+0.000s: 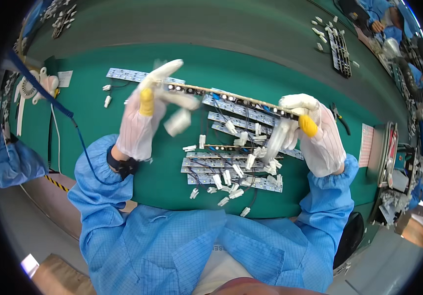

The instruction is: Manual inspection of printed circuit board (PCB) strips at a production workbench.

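Observation:
A long, narrow LED circuit board (236,98) is held up edge-on above the table, slanting down to the right. My right hand (314,129), in a white glove with a yellow finger cover, grips its right end. My left hand (145,105), gloved the same way, is at the board's left end with fingers stretched apart and partly blurred; whether they touch the board is unclear. A blurred white connector (178,123) hangs below the left fingers. Beneath the held board lie several similar LED boards (233,179) with dark wires and white connectors (237,170).
The green work mat (93,108) covers the table. Another LED board (123,74) lies behind my left hand. Pliers (340,119) rest at right, near a printed sheet (366,145). A small white fan (44,86) and a blue coiled cord (39,86) are at left. More boards (340,53) lie far right.

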